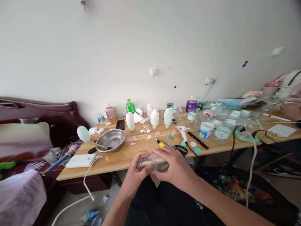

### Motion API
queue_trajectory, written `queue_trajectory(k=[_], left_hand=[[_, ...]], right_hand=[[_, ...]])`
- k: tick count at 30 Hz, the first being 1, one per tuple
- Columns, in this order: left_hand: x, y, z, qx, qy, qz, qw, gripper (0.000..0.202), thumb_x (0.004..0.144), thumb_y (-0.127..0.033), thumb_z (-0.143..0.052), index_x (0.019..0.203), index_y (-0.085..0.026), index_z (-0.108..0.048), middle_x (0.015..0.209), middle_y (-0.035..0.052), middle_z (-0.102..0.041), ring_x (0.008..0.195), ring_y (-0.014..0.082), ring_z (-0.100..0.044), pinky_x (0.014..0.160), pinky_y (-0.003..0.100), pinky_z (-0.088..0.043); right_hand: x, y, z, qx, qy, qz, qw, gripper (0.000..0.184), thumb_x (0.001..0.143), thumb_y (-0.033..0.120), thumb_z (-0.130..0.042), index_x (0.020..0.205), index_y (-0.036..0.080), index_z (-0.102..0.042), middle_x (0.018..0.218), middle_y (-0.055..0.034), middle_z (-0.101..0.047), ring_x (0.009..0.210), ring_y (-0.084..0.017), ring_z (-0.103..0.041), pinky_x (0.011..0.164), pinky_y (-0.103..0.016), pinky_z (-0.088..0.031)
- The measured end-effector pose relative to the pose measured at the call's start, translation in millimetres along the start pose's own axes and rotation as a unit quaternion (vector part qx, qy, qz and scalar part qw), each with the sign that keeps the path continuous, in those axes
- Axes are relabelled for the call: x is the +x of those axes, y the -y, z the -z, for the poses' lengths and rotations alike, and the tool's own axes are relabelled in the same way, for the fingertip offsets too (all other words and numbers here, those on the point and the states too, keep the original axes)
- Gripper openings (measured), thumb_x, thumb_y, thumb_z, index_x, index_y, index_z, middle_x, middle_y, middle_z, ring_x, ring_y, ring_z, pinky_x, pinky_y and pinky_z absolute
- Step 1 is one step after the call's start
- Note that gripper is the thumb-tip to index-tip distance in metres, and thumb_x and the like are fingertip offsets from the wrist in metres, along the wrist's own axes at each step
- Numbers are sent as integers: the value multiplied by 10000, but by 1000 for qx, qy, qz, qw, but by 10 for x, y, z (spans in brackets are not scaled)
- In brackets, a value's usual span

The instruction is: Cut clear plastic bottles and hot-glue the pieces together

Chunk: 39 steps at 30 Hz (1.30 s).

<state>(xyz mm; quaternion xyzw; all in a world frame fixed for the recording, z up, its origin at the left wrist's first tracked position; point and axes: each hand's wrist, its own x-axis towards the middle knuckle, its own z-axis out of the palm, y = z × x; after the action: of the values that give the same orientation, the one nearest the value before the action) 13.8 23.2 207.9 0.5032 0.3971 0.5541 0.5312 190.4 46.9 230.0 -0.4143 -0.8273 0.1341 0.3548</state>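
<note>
Between both hands, low over the table's front edge, is a clear plastic bottle [154,159], or a cut part of one; my fingers hide much of it. My left hand [136,171] grips its left end with the thumb across the near side. Wrapped over the top and right end is my right hand [174,164]. Just beyond them lie a yellow utility knife [160,143] and scissors with dark blue handles [181,150]. A white glue gun [183,133] and a black marker [198,140] are to the right.
A metal bowl [113,138] with a brush in it and a white power bank [80,160] stand left. Several white-coated shapes [154,118] stand mid-table. Plastic bottles [221,133] crowd the right side. A co-worker's hand [291,110] shows far right. A cable [87,185] hangs off the front.
</note>
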Motion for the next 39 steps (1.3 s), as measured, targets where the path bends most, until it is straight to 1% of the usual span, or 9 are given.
queue_trajectory(k=[7,12,17,20,25,29,31,33,39], left_hand=[[10,59,-18,-18,-36,-18,999,286,768,-368,-760,988,-211,-669,1028,42,-561,735,136,-562,549,219,-500],[-20,36,-45,-4,-69,-5,998,307,757,-406,-753,1000,-221,-733,1134,80,-578,833,195,-598,543,232,-508],[35,121,-7,4,-107,-32,994,324,729,-487,-748,859,-191,-774,1053,108,-627,938,263,-608,541,226,-505],[42,182,7,-11,-122,-47,991,303,695,-461,-785,806,-179,-769,993,95,-632,887,235,-616,574,221,-505],[-33,182,-68,-89,-137,-11,987,257,705,-419,-785,803,-185,-744,993,51,-572,721,146,-577,463,182,-426],[-36,172,-84,-103,-162,-12,981,239,675,-370,-818,654,-165,-697,940,40,-587,826,166,-592,642,211,-490],[-22,161,-68,-82,-157,-21,984,229,690,-370,-813,673,-167,-710,957,53,-602,901,189,-589,726,230,-497],[-10,145,-51,-59,-141,-28,988,229,711,-392,-797,720,-174,-726,983,67,-605,939,209,-585,710,227,-499],[3,142,-24,12,-83,-25,996,310,781,-492,-706,877,-198,-724,1026,81,-559,860,214,-586,476,194,-464]], right_hand=[[9,6,-25,5,0,2,1000,514,689,287,-741,1193,238,-657,1237,-80,-651,1146,-292,-576,1002,-472,-444],[31,-1,-82,8,10,-8,1000,507,686,268,-707,1190,220,-664,1234,-95,-651,1139,-294,-584,1000,-463,-459],[38,-10,-145,1,29,-19,999,581,643,222,-691,1222,213,-657,1263,-105,-639,1165,-308,-573,1012,-470,-460],[38,8,-147,-4,45,-20,999,585,634,225,-699,1218,228,-665,1273,-100,-636,1174,-316,-565,1014,-479,-457],[19,23,-188,-12,52,-24,998,599,641,257,-721,1235,198,-666,1280,-118,-635,1203,-335,-543,1037,-500,-432],[0,-13,-248,-25,39,-25,999,619,648,279,-737,1257,207,-657,1288,-123,-637,1198,-344,-552,1028,-503,-440],[4,-33,-247,-22,42,-23,999,617,644,281,-749,1252,221,-663,1286,-117,-640,1186,-336,-566,1022,-486,-452],[16,-49,-221,-16,50,-22,998,617,651,284,-754,1258,232,-661,1299,-109,-633,1196,-328,-565,1030,-478,-451],[39,-28,-85,-2,53,-43,998,584,669,267,-757,1244,218,-669,1291,-111,-638,1220,-322,-550,1046,-482,-438]])
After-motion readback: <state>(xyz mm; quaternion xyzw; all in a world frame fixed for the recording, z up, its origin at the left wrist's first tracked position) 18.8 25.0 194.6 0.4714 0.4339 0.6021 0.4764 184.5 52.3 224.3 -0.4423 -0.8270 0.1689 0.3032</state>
